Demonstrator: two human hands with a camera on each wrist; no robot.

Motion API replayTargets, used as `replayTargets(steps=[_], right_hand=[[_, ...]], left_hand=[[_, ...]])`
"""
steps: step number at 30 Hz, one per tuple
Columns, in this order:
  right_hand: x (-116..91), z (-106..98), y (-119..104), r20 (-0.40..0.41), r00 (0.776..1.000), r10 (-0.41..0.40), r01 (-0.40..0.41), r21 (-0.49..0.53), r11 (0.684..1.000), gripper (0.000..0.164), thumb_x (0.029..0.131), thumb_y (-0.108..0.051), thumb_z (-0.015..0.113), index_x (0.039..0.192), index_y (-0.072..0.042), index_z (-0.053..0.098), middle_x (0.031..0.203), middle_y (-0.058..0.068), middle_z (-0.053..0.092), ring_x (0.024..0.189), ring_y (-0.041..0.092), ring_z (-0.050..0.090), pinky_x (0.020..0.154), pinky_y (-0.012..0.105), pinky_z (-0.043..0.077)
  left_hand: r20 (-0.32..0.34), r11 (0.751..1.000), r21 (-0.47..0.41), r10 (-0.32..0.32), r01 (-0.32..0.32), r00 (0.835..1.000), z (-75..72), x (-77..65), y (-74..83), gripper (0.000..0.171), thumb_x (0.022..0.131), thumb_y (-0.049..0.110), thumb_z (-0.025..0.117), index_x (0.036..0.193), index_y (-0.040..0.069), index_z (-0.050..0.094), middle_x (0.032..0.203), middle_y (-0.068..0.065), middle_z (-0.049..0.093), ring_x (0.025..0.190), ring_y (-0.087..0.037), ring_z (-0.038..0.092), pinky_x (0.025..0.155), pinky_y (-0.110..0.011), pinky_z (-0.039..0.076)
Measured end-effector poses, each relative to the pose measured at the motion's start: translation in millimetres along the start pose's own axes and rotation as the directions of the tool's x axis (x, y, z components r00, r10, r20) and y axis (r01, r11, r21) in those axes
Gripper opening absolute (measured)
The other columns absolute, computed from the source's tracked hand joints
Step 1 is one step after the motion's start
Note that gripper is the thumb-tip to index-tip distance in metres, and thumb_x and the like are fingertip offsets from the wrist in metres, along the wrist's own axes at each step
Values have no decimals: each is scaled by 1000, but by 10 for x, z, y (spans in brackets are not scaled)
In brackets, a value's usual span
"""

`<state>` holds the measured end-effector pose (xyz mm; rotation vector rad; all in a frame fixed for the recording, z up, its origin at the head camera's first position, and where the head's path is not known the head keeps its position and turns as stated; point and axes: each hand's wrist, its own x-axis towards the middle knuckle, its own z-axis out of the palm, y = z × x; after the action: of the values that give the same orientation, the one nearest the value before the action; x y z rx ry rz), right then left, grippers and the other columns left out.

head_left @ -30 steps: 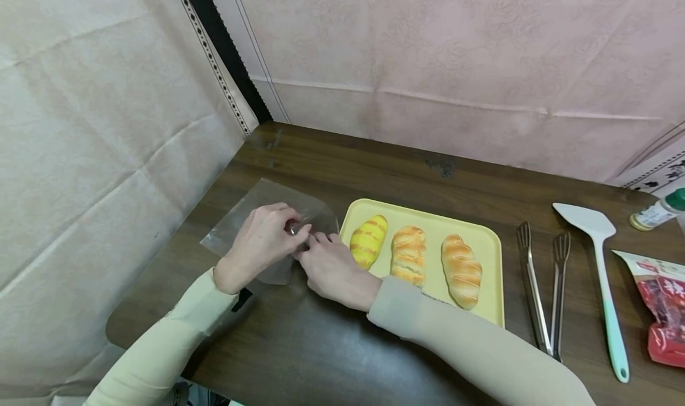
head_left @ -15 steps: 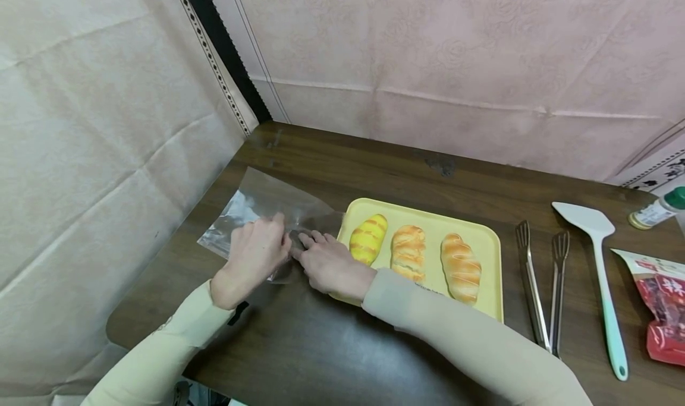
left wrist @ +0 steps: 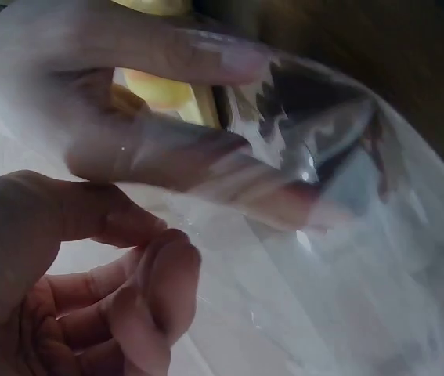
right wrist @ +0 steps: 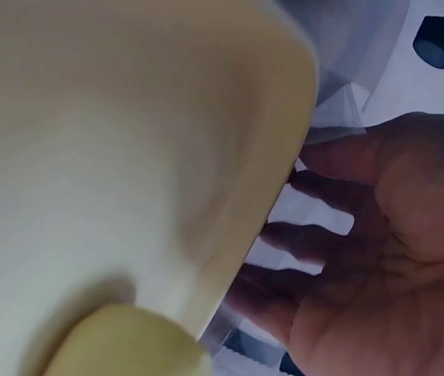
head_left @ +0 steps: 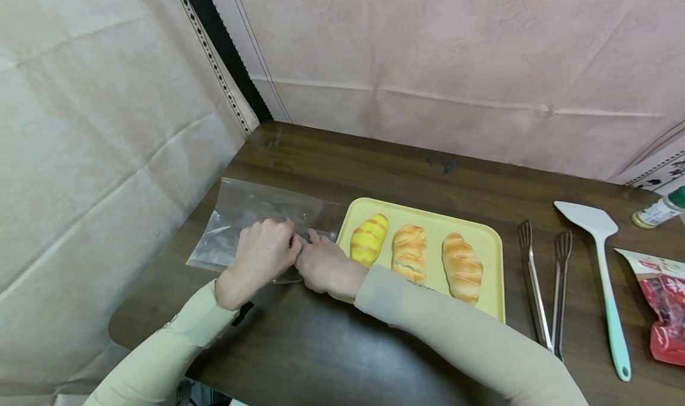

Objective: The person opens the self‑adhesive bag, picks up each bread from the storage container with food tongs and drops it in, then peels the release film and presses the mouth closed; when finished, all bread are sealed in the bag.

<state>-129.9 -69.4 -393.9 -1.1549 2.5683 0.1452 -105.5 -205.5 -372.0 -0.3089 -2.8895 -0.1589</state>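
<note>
A pale, creased cloth [head_left: 107, 126] hangs on the far left, next to the dark brown table [head_left: 299, 346]. On the left part of the table is a thin, see-through plastic bag [head_left: 251, 201], with both hands at its near side. The left hand [head_left: 259, 254] has its fingers curled, and its thumb and pointing finger pinch the bag. The right hand [head_left: 326, 263] is just beside it, with its fingers loose and almost straight. Some of those fingers show through the plastic, but I cannot tell if they are inside the bag or behind it.

Next comes a light yellow tray [head_left: 435, 254] with round corners, close by the right hand. Three long breads lie on it: a bright yellow one [head_left: 369, 239], a golden one [head_left: 409, 251] and a golden-brown one with lines [head_left: 462, 269]. Then come shiny metal tongs [head_left: 559, 281], a white spatula with a mint-green handle [head_left: 608, 287], a small bottle with a green lid [head_left: 657, 213] and a red and white packet [head_left: 666, 311].
</note>
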Motion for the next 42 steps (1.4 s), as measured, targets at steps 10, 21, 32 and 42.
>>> replayTargets(steps=[10, 21, 32, 42], right_hand=[[-80, -24, 86, -49, 996, -77, 78, 24, 997, 55, 109, -18, 59, 164, -13, 50, 177, 10, 39, 164, 33, 40, 133, 41, 37], [-894, -6, 246, -599, 792, -117, 154, 11, 988, 29, 99, -12, 73, 128, -8, 76, 120, 4, 77, 113, 23, 70, 100, 32, 59], [-2011, 251, 683, -842, 512, 167, 56, 227, 972, 41, 115, -33, 53, 124, -2, 78, 111, 7, 78, 101, 23, 72, 82, 39, 61], [-2738, 725, 1084, -702, 388, 597, -321, 505, 802, 41, 99, -25, 76, 127, 4, 74, 109, 21, 76, 88, 33, 66, 74, 32, 49]], left_hand=[[-20, 1000, -25, -16, 15, 1000, 102, 110, -159, 33, 96, 9, 73, 67, 11, 58, 54, -4, 51, 46, -19, 46, 43, -33, 37], [-1, 996, -71, -49, 49, 999, 171, 150, -210, 39, 95, 10, 75, 63, 13, 54, 53, 3, 42, 48, -16, 40, 44, -30, 34], [11, 997, -76, -27, 28, 1000, 174, 199, -207, 53, 96, 12, 76, 58, 18, 39, 55, 7, 29, 50, -13, 33, 45, -30, 30], [20, 998, -57, -7, 8, 1000, 204, 227, -193, 46, 98, 17, 76, 61, 15, 50, 53, 1, 44, 48, -18, 46, 44, -36, 39]])
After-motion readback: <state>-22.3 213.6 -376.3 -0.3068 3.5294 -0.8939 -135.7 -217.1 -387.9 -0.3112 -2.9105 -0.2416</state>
